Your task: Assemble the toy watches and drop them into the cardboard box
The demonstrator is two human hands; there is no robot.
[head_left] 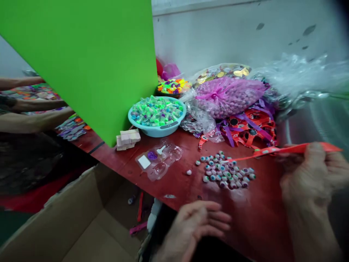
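My right hand [313,174] pinches one end of a thin orange-red strap [293,148], which stretches left above a spread of small eyeball beads [227,171]. At the table's front edge, my left hand [200,223] has its fingers extended and holds nothing. It is slightly blurred and apart from the beads. Left of the beads lies a clear plastic blister tray [171,154] with a purple coil [152,155], a white block [144,162] and a small white piece [161,149] in its hollows. One loose bead [189,172] sits between tray and spread.
A blue basin [158,131] of green-capped tubes stands behind the tray, beside stacked pale blocks [128,139]. Bags, including a pink net bag [231,92], and red and purple straps [245,125] crowd the back. A green panel [89,62] partly hides another person's arms [35,120]. A cardboard box [81,218] stands below.
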